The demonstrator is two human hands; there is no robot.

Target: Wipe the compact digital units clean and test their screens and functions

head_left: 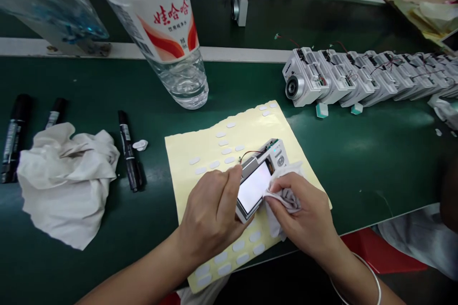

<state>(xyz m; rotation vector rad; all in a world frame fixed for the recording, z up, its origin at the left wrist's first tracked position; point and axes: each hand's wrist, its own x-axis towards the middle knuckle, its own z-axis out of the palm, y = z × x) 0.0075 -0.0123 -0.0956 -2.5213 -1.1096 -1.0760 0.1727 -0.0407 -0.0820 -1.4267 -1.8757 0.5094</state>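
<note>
- Green workbench (358,162) fills most of the frame.
- Yellow backing sheet (193,186) bearing white oval stickers, lying at the centre.
- Clear plastic water bottle (157,33) with a red-and-white label, upper left of centre.
- Row of white camera bodies (365,83) with exposed wires, upper right.
- Crumpled white cloth (67,181) at the left.
- The person's left hand (214,209), lower centre, closed around the left side of a camera.
- The person's right hand (307,209), lower right of centre, its thumb and fingers pinching a bunched wipe.
- That camera (255,188), tilted above the sheet just right of centre, its screen lit white.
- The wipe (291,199), against the camera's lower right edge.
- Black marker pen (130,152), right of the crumpled cloth.
</note>
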